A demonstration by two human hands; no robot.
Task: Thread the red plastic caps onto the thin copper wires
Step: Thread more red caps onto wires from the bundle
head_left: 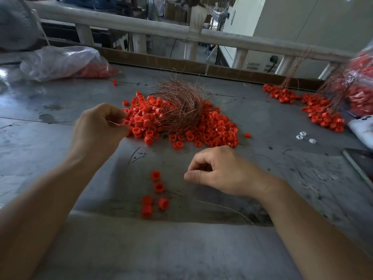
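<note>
A heap of red plastic caps lies mid-table, with a tangled bundle of thin copper wires resting on top of it. My left hand is at the heap's left edge, thumb and fingers pinched on a thin wire that leads toward the pile. My right hand rests on the table nearer to me, fingers curled and thumb pressed to forefinger; whether it holds a wire end I cannot tell. Several loose red caps lie just left of my right hand.
Caps threaded on wires lie at the far right beside a plastic bag of caps. Another bag sits at the far left. A few white pieces and a dark flat object are on the right. A wooden railing borders the table.
</note>
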